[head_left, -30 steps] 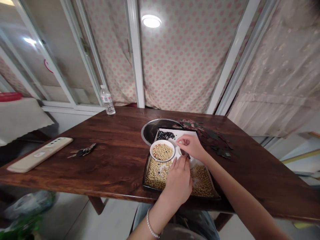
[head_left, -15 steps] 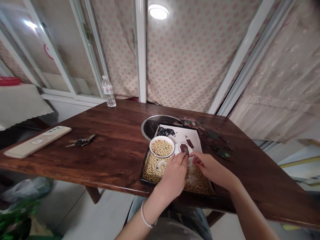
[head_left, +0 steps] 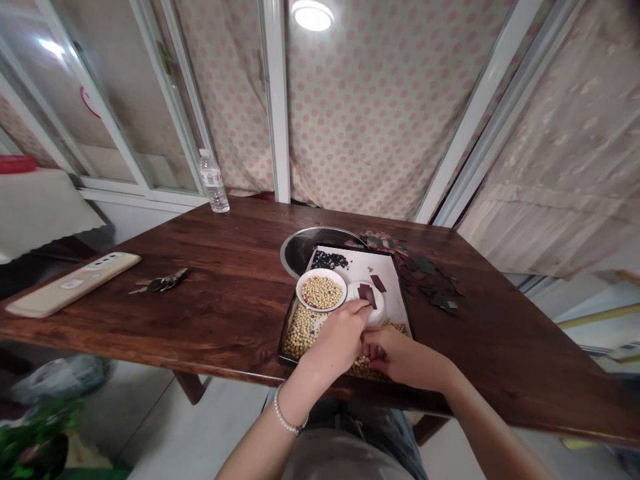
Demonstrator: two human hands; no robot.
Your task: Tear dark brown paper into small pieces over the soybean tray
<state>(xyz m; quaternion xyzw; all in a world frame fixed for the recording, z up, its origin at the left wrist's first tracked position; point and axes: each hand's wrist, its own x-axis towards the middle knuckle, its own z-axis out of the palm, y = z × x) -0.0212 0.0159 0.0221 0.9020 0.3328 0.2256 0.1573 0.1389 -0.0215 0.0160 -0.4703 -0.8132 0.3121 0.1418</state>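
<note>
The left hand (head_left: 343, 333) is reaching over the tray (head_left: 358, 264), its fingers lying close together and its tips resting at the near edge of the white dish (head_left: 379, 316), beside the dark red piece (head_left: 367, 295); whether they are pinching anything, I cannot tell. The right hand (head_left: 397, 357) is curling its fingers low over the loose pale beans (head_left: 300, 337); its grip is hidden. The dark red piece is lying on the dish, inside the tray, while a second piece (head_left: 379, 284) is lying just beyond. Principal hazard, in my judgement: the dish is standing close beside the bowl (head_left: 299, 294) of beans, so a sideways push from the left hand could be jolting the bowl and spilling its contents. Uneven pressure on the dish could be sliding the piece off. The right wrist is crossing the tray's near edge, so a knock there could be scattering beans onto the surface (head_left: 235, 280).
</note>
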